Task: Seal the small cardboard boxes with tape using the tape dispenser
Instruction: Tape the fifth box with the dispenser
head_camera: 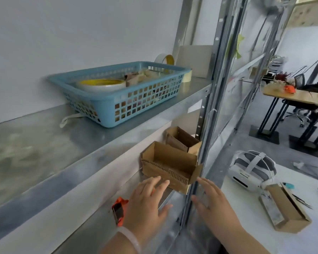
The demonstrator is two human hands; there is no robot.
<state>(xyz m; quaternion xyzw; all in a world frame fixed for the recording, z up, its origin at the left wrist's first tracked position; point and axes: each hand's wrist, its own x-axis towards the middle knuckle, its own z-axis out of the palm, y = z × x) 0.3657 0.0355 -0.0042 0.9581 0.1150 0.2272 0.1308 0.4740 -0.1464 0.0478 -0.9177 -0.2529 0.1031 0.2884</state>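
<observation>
Left to right, I see a blue basket (106,105) on the grey metal upper shelf (44,143); my left hand (145,204) and right hand (215,204), both spread and empty, just before the open small cardboard box (165,162) on the lower shelf (92,233); a white table (246,228) bearing a headset (251,171).

No writing can be read. A small red mark on the front of the white plastic headset (246,173) is too blurred to make out, as is the pale printed label (271,210) along the side of the brown cardboard box (292,215) near it.
</observation>
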